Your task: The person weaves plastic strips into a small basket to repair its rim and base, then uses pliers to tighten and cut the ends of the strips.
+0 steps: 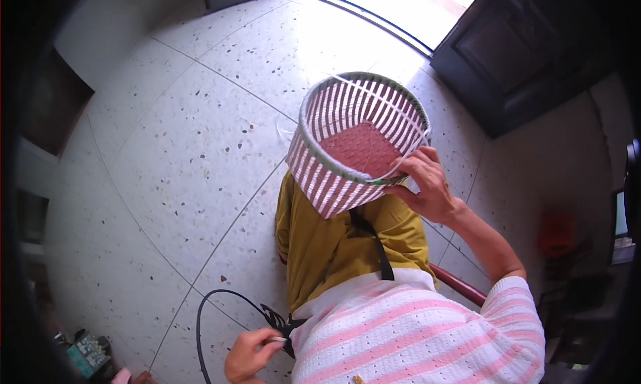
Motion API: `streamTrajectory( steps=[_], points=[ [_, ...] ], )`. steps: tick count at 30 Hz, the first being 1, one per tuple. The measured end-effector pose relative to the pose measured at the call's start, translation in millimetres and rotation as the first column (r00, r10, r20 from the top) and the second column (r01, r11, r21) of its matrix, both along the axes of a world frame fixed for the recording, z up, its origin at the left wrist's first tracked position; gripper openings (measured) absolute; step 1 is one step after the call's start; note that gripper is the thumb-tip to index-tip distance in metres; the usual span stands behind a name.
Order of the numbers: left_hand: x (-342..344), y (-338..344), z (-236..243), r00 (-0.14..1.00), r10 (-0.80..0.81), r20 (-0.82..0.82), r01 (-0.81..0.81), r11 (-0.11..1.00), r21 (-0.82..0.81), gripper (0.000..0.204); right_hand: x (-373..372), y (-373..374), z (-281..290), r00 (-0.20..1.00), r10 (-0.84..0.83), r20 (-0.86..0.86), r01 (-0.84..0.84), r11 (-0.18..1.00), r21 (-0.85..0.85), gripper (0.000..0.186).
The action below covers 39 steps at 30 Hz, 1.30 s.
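Observation:
A woven basket with white and reddish-brown strips tilts over my lap, its open top facing away and up. Its floor is reddish brown, and green and pale binding runs round the rim. Across the opening lies a thin white strip, which bends down toward my right hand. That hand grips the near right rim, thumb outside and fingers over the edge. Low at my left side, my left hand is closed in a pinch beside a black cable bundle; a small pale bit shows at its fingertips.
Speckled floor tiles spread around me. A black cable loops beside my left hand. Dark door panels stand by a bright doorway at the far right. A reddish-brown chair arm shows at my right, and a green box at lower left.

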<state>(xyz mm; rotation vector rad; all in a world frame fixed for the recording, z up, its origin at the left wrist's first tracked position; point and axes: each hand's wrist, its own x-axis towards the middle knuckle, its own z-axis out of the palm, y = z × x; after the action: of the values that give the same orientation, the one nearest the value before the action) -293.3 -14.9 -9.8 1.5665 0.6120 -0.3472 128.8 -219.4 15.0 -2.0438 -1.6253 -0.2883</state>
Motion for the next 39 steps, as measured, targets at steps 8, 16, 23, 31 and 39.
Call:
streamTrajectory(
  steps=[8,16,23,31,39],
  points=[
    [226.1,-54.4,71.1,0.635,-0.24,0.734,-0.348,0.759,0.549,0.014,-16.4,-24.5,11.1,0.991,0.114,-0.065,-0.105,0.986,0.128,0.033],
    [273.5,-72.8,48.0,0.675,-0.4,0.62,-0.169,0.734,0.657,0.013,-38.1,-47.7,17.6,0.954,0.153,-0.257,-0.073,0.952,0.297,0.04],
    [277.8,-76.6,55.8,0.67,-0.425,0.609,-0.168,0.712,0.682,0.018,-48.4,-58.6,11.7,0.873,0.181,-0.453,-0.012,0.936,0.351,0.02],
    [279.4,-81.1,54.4,0.685,-0.471,0.556,-0.192,0.62,0.761,0.019,-52.3,-77.4,-8.3,-0.069,0.205,-0.976,0.309,0.935,0.174,0.009],
    [289.7,-87.4,57.6,0.682,-0.396,0.615,-0.252,0.662,0.706,0.014,-51.0,-81.8,1.9,-0.045,0.287,-0.957,0.449,0.862,0.237,0.01]
  ],
)
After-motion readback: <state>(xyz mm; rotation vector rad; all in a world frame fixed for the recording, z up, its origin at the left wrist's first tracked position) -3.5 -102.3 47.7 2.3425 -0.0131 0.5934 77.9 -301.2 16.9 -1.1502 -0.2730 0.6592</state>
